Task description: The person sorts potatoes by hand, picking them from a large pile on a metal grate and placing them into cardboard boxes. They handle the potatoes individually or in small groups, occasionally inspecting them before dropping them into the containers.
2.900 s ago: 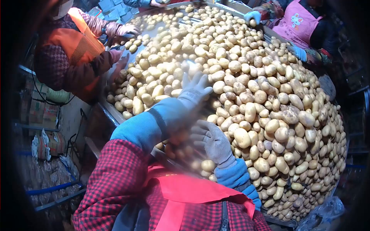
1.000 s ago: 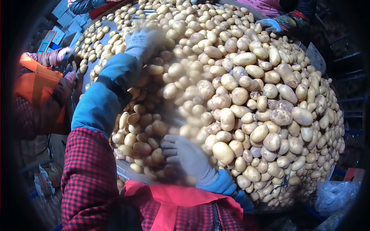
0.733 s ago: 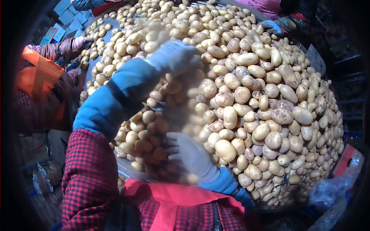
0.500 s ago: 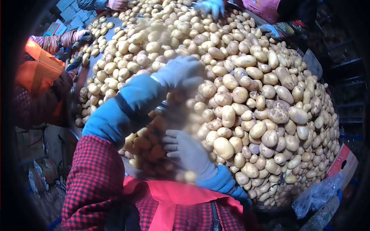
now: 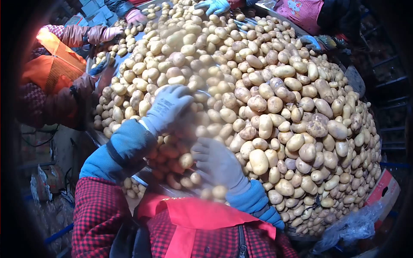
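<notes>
A large heap of potatoes (image 5: 297,116) covers the work surface. My left hand (image 5: 168,106), in a pale grey-blue glove, rests over potatoes left of centre; its fingers are curled, and what lies beneath them is hidden. Lower and to the right, my right hand (image 5: 217,165), in a similar glove, has its fingers spread against the near side of the heap. Between my forearms, shaded potatoes (image 5: 172,161) lie close to my red apron (image 5: 198,213).
A co-worker in an orange vest (image 5: 64,64) reaches in from the left. Across the heap are another person's blue glove (image 5: 214,6) and a pink apron (image 5: 299,13). Clear plastic (image 5: 352,225) and a red-white carton (image 5: 384,189) sit at lower right.
My left hand has moved left and down, toward me. My right hand has shifted slightly right, its fingers still spread. The heap appears slightly shifted in view, and co-workers' hands have moved.
</notes>
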Tool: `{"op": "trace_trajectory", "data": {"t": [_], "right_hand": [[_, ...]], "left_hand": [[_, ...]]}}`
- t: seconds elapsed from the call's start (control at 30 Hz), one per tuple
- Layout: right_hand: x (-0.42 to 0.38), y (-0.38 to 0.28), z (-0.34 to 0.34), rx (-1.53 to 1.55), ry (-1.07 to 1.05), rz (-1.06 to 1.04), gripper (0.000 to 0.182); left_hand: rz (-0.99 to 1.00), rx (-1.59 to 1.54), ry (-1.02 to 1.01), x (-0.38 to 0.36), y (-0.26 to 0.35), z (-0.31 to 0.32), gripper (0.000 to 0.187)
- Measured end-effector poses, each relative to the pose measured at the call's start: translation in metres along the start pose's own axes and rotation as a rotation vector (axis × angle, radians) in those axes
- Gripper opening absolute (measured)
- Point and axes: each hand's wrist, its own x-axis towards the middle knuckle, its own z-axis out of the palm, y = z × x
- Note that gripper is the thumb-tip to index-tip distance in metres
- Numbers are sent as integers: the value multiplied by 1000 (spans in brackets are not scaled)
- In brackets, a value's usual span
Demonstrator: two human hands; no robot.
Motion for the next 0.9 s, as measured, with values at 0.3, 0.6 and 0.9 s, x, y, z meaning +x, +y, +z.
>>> {"op": "trace_trajectory", "data": {"t": [0.3,0.6,0.9], "right_hand": [[-1,-4,1,-161,4,-59,42],[0,1,-4,-26,-37,-27,41],[-2,-6,-1,-72,-8,-28,42]], "left_hand": [[-274,160,53,-6,-34,-39,25],[189,183,-89,5,9,-3,50],[71,315,151,28,-39,5,38]]}}
